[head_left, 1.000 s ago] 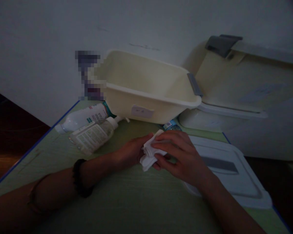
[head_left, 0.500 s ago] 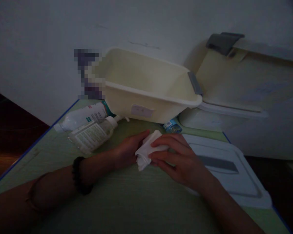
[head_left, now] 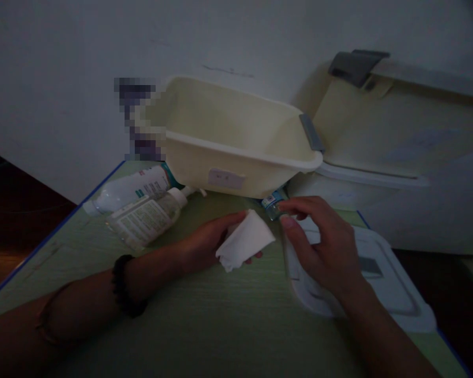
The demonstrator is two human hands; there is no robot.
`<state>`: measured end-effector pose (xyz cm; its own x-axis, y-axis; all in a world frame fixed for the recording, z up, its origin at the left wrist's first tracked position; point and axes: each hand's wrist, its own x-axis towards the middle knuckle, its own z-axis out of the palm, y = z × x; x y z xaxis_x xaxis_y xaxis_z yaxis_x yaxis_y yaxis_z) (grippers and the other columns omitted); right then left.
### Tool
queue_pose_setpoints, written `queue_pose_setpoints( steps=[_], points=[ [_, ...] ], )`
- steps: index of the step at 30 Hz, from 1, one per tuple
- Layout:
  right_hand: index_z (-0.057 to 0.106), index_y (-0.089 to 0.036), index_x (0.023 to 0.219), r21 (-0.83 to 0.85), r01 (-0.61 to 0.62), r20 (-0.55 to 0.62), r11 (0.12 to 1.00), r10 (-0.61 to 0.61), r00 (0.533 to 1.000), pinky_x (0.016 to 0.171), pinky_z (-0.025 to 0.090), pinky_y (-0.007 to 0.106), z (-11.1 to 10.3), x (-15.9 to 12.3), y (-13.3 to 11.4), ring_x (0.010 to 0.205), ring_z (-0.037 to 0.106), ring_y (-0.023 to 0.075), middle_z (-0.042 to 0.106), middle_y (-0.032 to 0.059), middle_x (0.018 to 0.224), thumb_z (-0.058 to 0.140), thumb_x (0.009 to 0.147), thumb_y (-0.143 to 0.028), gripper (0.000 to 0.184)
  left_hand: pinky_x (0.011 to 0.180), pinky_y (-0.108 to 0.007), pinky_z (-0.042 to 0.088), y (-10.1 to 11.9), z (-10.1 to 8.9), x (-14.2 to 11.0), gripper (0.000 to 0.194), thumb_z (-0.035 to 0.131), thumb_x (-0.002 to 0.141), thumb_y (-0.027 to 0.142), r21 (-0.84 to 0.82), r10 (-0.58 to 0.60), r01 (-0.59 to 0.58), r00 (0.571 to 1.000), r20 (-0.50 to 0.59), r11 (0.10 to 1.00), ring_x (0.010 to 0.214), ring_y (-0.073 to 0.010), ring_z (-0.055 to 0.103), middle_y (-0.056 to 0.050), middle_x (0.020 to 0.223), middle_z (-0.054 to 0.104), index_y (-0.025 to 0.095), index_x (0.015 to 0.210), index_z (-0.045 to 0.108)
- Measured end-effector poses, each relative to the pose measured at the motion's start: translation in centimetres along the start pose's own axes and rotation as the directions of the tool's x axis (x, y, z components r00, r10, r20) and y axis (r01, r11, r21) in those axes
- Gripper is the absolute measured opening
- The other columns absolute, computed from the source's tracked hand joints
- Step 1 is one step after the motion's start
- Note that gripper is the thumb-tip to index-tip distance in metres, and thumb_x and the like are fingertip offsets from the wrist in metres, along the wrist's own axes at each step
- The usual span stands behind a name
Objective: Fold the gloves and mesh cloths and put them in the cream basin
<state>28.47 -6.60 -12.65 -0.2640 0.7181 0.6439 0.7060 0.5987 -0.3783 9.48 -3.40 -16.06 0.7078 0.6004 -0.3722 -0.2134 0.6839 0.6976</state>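
My left hand (head_left: 207, 242) rests on the green table (head_left: 205, 325) and holds a folded white tissue (head_left: 245, 241) between thumb and fingers. To the right, my right hand (head_left: 326, 247) is off the tissue, and its fingertips pinch a small blue-labelled bottle (head_left: 271, 203) lying under the rim of the cream tub (head_left: 236, 142). A dark bead bracelet (head_left: 122, 286) circles my left wrist.
Two clear bottles (head_left: 142, 205) lie on their sides at the left, near the table's blue edge. A white lid (head_left: 382, 286) lies flat under my right wrist. A second cream bin with a grey latch (head_left: 402, 131) leans against the wall at right.
My right hand let go of the tissue and reached forward to the small blue-labelled bottle. The tissue stays in my left hand, now more unfolded.
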Motion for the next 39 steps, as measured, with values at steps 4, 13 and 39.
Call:
queue_pose_setpoints(
  steps=[4, 13, 39],
  points=[
    [0.058, -0.017, 0.103, 0.048, -0.073, 0.121, 0.996, 0.067, 0.99, 0.077, 0.05, 0.034, 0.5, -0.2, 0.1, 0.084, 0.06, 0.0175, 0.066, 0.0071, 0.092, 0.054, 0.087, -0.025, 0.019, 0.049, -0.022, 0.042, -0.2, 0.0, -0.3, 0.037, 0.062, 0.077, 0.047, 0.096, 0.1, -0.1, 0.995, 0.011, 0.99, 0.056, -0.0131, 0.06, -0.006, 0.071, 0.068, 0.011, 0.086, 0.063],
    [0.062, -0.012, 0.098, 0.036, -0.083, 0.229, 0.996, 0.073, 0.971, 0.081, 0.049, 0.037, 2.2, -0.8, -0.6, 0.09, 0.059, 0.0207, 0.065, 0.0111, 0.095, 0.057, 0.085, -0.03, 0.022, 0.051, -0.021, 0.04, -0.8, -0.3, -0.3, 0.022, 0.068, 0.075, 0.032, 0.124, 0.148, -0.151, 0.988, 0.033, 0.981, 0.057, -0.0119, 0.059, -0.001, 0.067, 0.066, 0.014, 0.087, 0.062],
    [0.053, -0.02, 0.081, 0.594, -0.613, 0.315, 0.521, 0.55, 0.773, 0.039, 0.04, 0.018, 2.2, -0.2, -0.6, 0.047, 0.049, 0.0069, 0.054, -0.0054, 0.061, 0.062, 0.079, -0.029, 0.014, 0.065, -0.023, 0.047, -0.2, 0.0, -0.8, 0.023, 0.069, 0.076, 0.029, 0.338, 0.071, -0.151, 0.969, 0.237, 0.929, 0.067, -0.0109, 0.061, -0.004, 0.084, 0.069, 0.015, 0.094, 0.068]
  ],
)
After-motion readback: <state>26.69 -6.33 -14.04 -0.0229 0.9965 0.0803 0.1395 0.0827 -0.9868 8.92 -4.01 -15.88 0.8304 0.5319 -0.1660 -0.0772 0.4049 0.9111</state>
